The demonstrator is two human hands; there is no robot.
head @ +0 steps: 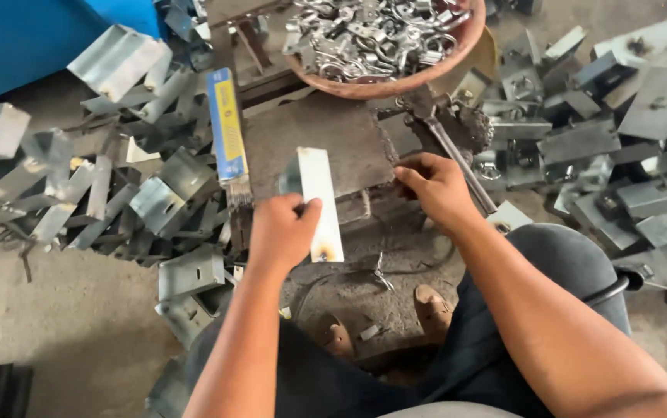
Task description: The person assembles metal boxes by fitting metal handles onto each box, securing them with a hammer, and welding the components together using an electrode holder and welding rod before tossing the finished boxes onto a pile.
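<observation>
A bent metal plate (319,203) is gripped in the left hand (281,231), with the thumb pressed across its pale face and the other fingers closed behind it. The plate is held upright just in front of the body, over the near edge of a rusted work block (314,143). Its long axis runs away from the body, tilted slightly, with a scorched corner at the low, near end. A fold along the left edge is seen, so an angle section rather than a flat strip is suggested.

The right hand (436,186) is closed around the handle of an electrode holder (457,159), which lies just right of the plate; whether a rod is clamped in it cannot be told, since the tip is hidden by the fingers. The plate is thus nearer the left hand, apart from the right by a narrow gap.

A blue and yellow packet (227,124) lies left of the block, with thin grey rods showing at its near end. Behind it, a shallow bowl (426,73) is filled with bright rings and small hardware. Galvanised brackets (148,186), dull grey and sharply folded, are heaped on both sides of the concrete floor (63,317).
</observation>
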